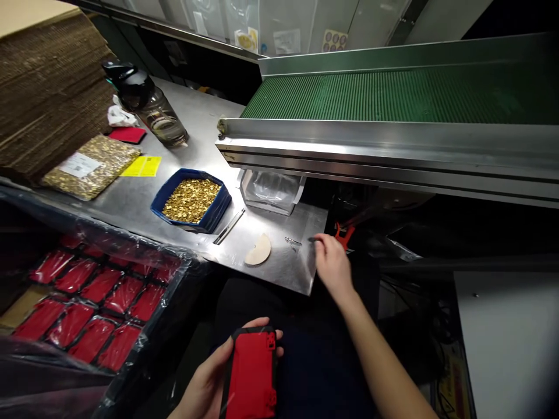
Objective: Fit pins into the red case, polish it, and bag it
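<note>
A red case with black edges (251,372) lies in my left hand (212,372), whose fingers wrap round it at the bottom centre. At the right end of the metal table, my right hand (334,265) is closed, thumb and forefinger together on a small dark thing I cannot make out. Just left of it lie small metal pins (292,241). A pale half-round disc (258,250) rests near the table's front edge, with metal tweezers (229,226) further left. The blue bin (213,216) holds many small gold-coloured pieces (191,201).
A green ribbed conveyor (371,96) spans the back right, above a clear tray (271,192). A bottle (159,113), a bag of gold pieces (94,166) and stacked cardboard (48,87) stand left. A lined crate (170,297) holds several red cases. Something orange (345,235) is beside my right hand.
</note>
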### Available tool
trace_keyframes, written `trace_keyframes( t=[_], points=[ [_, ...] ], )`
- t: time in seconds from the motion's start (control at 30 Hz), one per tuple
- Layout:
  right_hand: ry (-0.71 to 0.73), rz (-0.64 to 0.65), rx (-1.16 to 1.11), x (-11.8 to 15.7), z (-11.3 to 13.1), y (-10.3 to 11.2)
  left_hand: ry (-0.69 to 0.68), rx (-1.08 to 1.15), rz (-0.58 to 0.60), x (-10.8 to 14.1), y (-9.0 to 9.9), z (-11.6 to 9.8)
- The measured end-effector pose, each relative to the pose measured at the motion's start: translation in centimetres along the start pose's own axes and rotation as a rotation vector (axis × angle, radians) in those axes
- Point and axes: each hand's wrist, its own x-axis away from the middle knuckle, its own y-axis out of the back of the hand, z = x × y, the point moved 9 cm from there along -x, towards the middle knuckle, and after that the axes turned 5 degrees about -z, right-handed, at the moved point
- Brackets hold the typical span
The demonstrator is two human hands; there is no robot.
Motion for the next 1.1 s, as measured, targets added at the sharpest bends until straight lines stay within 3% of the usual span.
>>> trace_keyframes(
  t=[0.1, 0.17, 0.3, 0.4, 0.5, 0.6, 0.7, 0.77, 0.83, 0.93, 1.1],
  points=[
    [-0.013, 0.003, 0.207, -1.3, -7.3, 1.1, -0.013, 0.049, -0.079, -0.8, 1.0, -0.3],
    [0.07, 0.065, 0.309, -2.6, -10.4, 0.4, -0.017, 0.04, -0.112, -1.6, 1.4, -0.5],
    [0.288, 0.173, 0.437, -5.1, -11.8, -1.3, -0.016, -0.02, -0.139, -2.6, 1.7, -0.8],
    [0.44, 0.236, 0.475, -5.6, -10.3, -1.1, -0.073, -0.087, -0.136, -2.3, 1.8, -1.3],
    [0.591, 0.32, 0.471, -3.2, -7.7, 0.0, -0.209, -0.207, -0.166, -1.2, 2.2, -2.3],
    [0.713, 0.408, 0.427, 2.0, -4.0, 1.8, -0.332, -0.398, -0.225, -0.4, 2.7, -3.2],
    [0.79, 0.565, 0.338, 8.6, 0.9, 3.0, -0.331, -0.536, -0.263, -0.8, 3.2, -3.2],
    [0.719, 0.763, 0.361, 12.1, 3.3, 2.7, -0.299, -0.564, -0.281, -1.5, 3.7, -3.0],
    [0.634, 0.882, 0.372, 14.0, 5.4, 2.5, -0.271, -0.586, -0.282, -2.1, 4.2, -3.0],
    [0.562, 0.908, 0.336, 14.0, 7.4, 2.6, -0.233, -0.604, -0.253, -2.7, 4.6, -3.0],
    [0.538, 0.991, 0.326, 13.0, 7.1, 2.5, -0.114, -0.424, -0.136, -2.8, 4.8, -2.2]
  ],
)
